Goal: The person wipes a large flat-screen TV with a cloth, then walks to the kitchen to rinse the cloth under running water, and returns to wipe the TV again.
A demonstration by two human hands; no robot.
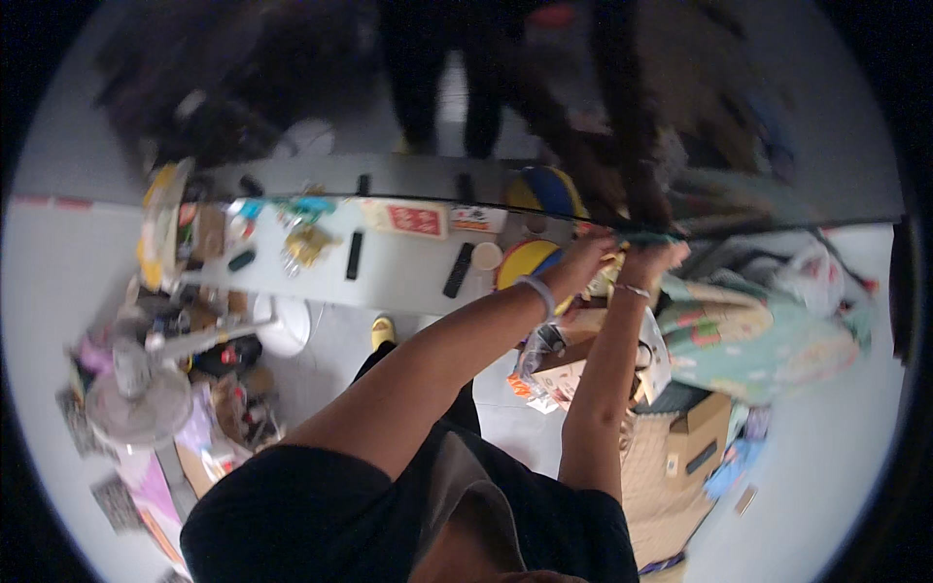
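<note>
My left hand [592, 255] reaches to the lower edge of a large dark glossy screen [466, 109], above a blue-and-yellow ball [528, 266]. Close beside it on the right, my right hand [654, 261] is bent at the wrist at that same edge. A dark green strip, perhaps cloth, [649, 237] lies against the right hand at the edge. Something yellow [619, 255] shows between the hands. Blur hides how the fingers are set. My arms and legs are mirrored in the screen.
On the white tabletop [401, 270] are two black remote controls [355, 255] [458, 270], a paper cup [486, 256] and a gold wrapper [310, 244]. A white fan [138, 393] stands left. Bags and a carton [568, 372] sit below my arms; patterned green fabric [758, 328] lies right.
</note>
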